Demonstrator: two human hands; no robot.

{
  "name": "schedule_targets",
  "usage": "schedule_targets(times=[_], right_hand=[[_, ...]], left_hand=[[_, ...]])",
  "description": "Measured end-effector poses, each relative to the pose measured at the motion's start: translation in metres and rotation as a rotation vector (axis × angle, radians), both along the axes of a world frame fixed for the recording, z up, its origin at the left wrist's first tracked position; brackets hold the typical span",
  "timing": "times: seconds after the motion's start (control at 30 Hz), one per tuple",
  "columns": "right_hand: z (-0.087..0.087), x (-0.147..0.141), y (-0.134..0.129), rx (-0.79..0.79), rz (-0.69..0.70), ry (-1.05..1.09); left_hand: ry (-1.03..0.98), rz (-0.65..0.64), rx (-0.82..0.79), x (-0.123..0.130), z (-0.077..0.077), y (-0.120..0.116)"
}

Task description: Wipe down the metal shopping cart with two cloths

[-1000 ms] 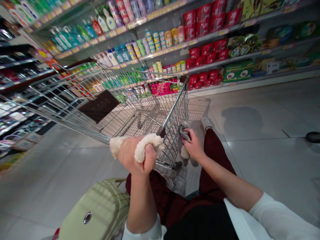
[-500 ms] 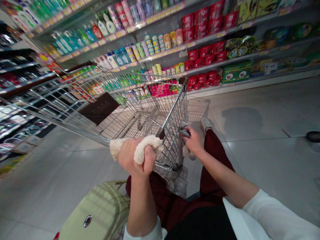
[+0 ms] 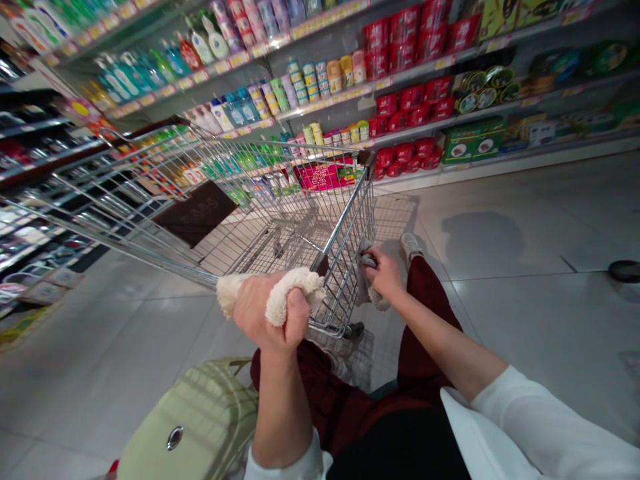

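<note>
My left hand [image 3: 273, 310] is closed around a fluffy cream cloth [image 3: 295, 293] at the near corner of a metal shopping cart [image 3: 345, 227]; the cloth sticks out on both sides of the fist. To the right, my right hand [image 3: 384, 272] is closed on a greyish cloth [image 3: 375, 295] with a dark part near the fingertips, beside the cart's lower end frame. Cart wires are visible through the basket, and a brown panel [image 3: 195, 213] is fixed to its side.
Store shelves [image 3: 330, 100] with bottles, red tubs [image 3: 387, 107] and boxes run behind the cart. Another shelf rack stands left. A pale green bag [image 3: 195, 420] is at my lower left. A dark round object [image 3: 625, 271] lies on the floor at right.
The greyish cloth has shifted a little in my right hand, which has moved slightly. My left hand keeps its grip, and the view has shifted slightly.
</note>
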State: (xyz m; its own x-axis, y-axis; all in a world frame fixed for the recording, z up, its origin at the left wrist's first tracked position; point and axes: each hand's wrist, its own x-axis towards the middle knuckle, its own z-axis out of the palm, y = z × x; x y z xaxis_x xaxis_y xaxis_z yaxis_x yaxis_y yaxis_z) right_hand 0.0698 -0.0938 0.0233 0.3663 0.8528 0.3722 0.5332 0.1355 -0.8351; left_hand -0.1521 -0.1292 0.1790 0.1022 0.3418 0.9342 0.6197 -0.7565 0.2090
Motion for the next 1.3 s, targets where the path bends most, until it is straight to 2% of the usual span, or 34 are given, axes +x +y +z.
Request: schedule_targets(times=[0.07,0.13,0.3,0.37,0.47,0.57,0.63,0.7,0.8,0.87,0.93,1.03,1.13,1.2,1.3], right_hand=[[0.012,0.002,0.006,0.055,-0.079,0.013],[0.013,0.003,0.012,0.068,-0.122,0.011],[-0.022,0.004,0.02,0.002,-0.088,-0.03],[-0.029,0.009,0.021,-0.004,-0.059,-0.036],[-0.016,0.021,0.026,-0.009,-0.076,-0.03],[0.006,0.028,0.037,0.034,-0.174,-0.005],[0.01,0.027,0.043,0.048,-0.233,-0.007],[0.002,0.023,0.045,-0.006,-0.248,-0.034],[-0.022,0.019,0.04,-0.113,-0.216,-0.067],[-0.032,0.025,0.036,-0.14,-0.192,-0.07],[-0.028,0.036,0.038,-0.146,-0.182,-0.068],[-0.004,0.052,0.051,-0.115,-0.239,-0.046],[0.017,0.05,0.065,-0.028,-0.326,-0.012],[0.015,0.039,0.067,-0.043,-0.323,-0.007],[-0.007,0.025,0.059,-0.185,-0.275,-0.004]], left_hand=[[0.002,0.009,-0.011,0.001,0.0,0.0],[0.003,0.011,-0.007,0.001,0.001,-0.001],[-0.005,0.013,0.001,0.002,0.001,-0.001],[-0.01,-0.006,0.009,0.002,0.001,-0.001],[-0.018,-0.018,0.021,0.002,0.001,0.0],[-0.016,-0.017,0.018,0.002,0.0,0.0],[-0.017,-0.028,0.015,0.001,0.0,0.001],[-0.029,-0.04,0.016,0.001,-0.001,0.001],[-0.037,-0.04,0.029,0.001,-0.001,0.002],[-0.033,-0.039,0.031,0.001,-0.001,0.001],[-0.04,-0.04,0.029,0.001,-0.001,0.001],[-0.038,-0.025,0.023,0.002,0.0,0.001],[-0.03,-0.021,0.032,0.002,0.001,0.001],[-0.032,-0.029,0.042,0.003,0.001,0.002],[-0.02,-0.028,0.05,0.003,0.0,0.002]])
